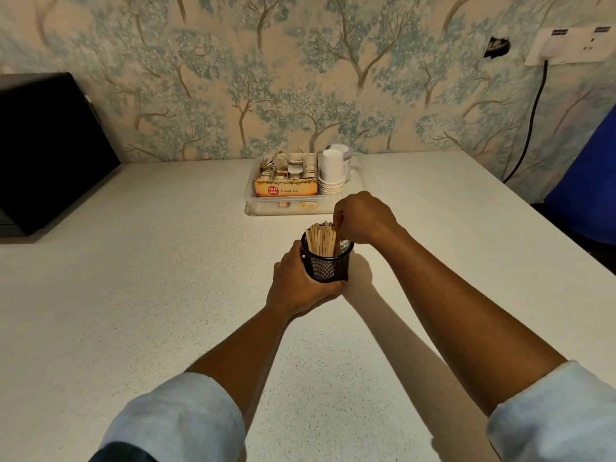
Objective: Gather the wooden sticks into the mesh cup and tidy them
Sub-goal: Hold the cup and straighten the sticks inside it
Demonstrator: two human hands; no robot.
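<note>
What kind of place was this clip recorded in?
Probably an office pantry or tea corner. A clear plastic tray against the wallpapered wall holds a Ginger Tea box and stacked white paper cups, and a mesh cup of wooden stirrer sticks stands on the speckled counter.

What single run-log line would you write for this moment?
left hand: grips mesh cup | right hand: fingers at wooden sticks | sticks: upright in cup | cup: on table

The orange box (286,187) in the clear tray (266,208) reads "Ginger Tea"; its red round logo is too small to read.
</note>
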